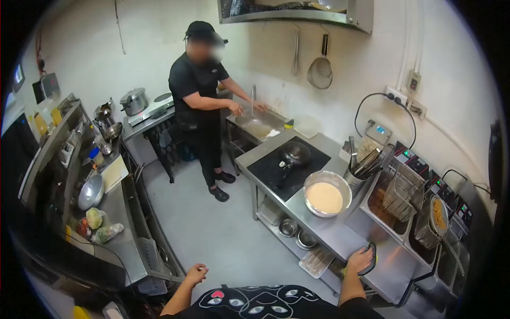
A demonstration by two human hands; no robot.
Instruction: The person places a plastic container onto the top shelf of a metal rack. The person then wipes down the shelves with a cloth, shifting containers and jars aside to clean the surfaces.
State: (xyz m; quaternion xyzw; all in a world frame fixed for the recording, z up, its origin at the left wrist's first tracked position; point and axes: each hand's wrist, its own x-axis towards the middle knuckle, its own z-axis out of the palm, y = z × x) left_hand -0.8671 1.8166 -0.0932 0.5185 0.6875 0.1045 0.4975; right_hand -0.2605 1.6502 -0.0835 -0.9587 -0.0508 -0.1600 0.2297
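My right hand (pixel 361 259) presses down on a dark pad with a yellow-green edge (pixel 374 259), on the steel counter at the near right. Its fingers are bent over the pad, and the hand hides part of it. Over the floor at lower centre hangs my left hand (pixel 196 274), its fingers curled in with nothing visible in them. Beyond my right hand, a large metal bowl (pixel 345 187) of pale beige batter (pixel 324 198) stands on the counter. A black-handled pan (pixel 295 153) rests on the black cooktop (pixel 265 166) behind it.
Fryer baskets (pixel 402 194) sit over oil at right, beside a utensil holder (pixel 356 181). A co-worker (pixel 199 80) works with both hands at the sink (pixel 249 123). At left, a counter carries a metal bowl (pixel 91 191), a cutting board (pixel 114 173) and bagged vegetables (pixel 108 233).
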